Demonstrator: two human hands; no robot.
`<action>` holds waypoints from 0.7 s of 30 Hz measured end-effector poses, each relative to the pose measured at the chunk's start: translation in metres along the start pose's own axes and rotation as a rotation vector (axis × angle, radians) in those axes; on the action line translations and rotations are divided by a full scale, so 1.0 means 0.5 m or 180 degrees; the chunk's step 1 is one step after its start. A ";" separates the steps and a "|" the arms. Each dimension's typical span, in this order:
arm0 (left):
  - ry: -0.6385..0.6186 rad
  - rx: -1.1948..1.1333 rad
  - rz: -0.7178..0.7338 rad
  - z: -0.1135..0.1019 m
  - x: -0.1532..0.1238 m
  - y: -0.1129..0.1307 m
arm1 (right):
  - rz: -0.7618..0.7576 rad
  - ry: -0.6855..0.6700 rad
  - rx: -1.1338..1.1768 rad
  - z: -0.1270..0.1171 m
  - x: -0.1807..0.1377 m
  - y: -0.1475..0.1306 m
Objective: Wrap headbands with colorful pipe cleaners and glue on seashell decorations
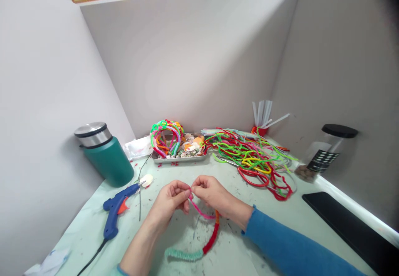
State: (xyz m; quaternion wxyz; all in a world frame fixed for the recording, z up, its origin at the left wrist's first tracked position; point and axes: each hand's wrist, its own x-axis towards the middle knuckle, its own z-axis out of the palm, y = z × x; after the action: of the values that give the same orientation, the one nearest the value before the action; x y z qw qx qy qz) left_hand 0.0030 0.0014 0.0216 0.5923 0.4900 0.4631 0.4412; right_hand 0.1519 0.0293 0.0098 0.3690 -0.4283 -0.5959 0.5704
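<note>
Near the middle of the table, my left hand (pixel 175 197) pinches a pink pipe cleaner (pixel 199 212) between thumb and fingers. My right hand (pixel 212 193) is closed at the same spot, its fingertips meeting the left ones on the pink strand. From there the strand curves down toward a curved band (pixel 212 240), wrapped in orange, red and fuzzy mint green. The band's upper end passes under my right hand, where its join with the pink strand is partly hidden. Its mint end lies toward the table's front.
A blue glue gun (pixel 116 211) and a green bottle (pixel 109 159) stand left. Behind are a metal tray (pixel 181 159) with wrapped headbands (pixel 166 139), a pipe cleaner heap (pixel 243 151), red-handled scissors (pixel 254 178) and glue sticks (pixel 263 114). A jar (pixel 324 155) is right.
</note>
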 end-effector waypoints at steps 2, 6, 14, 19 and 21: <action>-0.0031 0.0211 0.0051 -0.001 -0.001 0.001 | 0.0072 -0.0014 0.0087 -0.002 0.000 0.001; 0.0096 0.0908 0.0253 -0.004 -0.002 -0.004 | 0.0202 -0.0102 0.0290 -0.004 0.002 0.007; 0.0690 0.2614 0.1467 -0.010 0.003 -0.017 | 0.0264 -0.0107 0.0495 -0.003 0.003 0.008; 0.0615 0.2767 0.1692 -0.014 0.003 -0.017 | 0.0225 -0.0131 0.0508 -0.005 0.002 0.010; 0.0608 0.2749 0.1737 -0.014 0.003 -0.016 | 0.0218 -0.0151 0.0506 -0.005 0.002 0.011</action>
State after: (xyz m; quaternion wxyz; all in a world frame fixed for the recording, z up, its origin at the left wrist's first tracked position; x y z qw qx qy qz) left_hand -0.0032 0.0032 0.0126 0.1545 0.7502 0.5103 0.3910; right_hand 0.1544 0.0311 0.0042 0.3680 -0.4041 -0.5423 0.6381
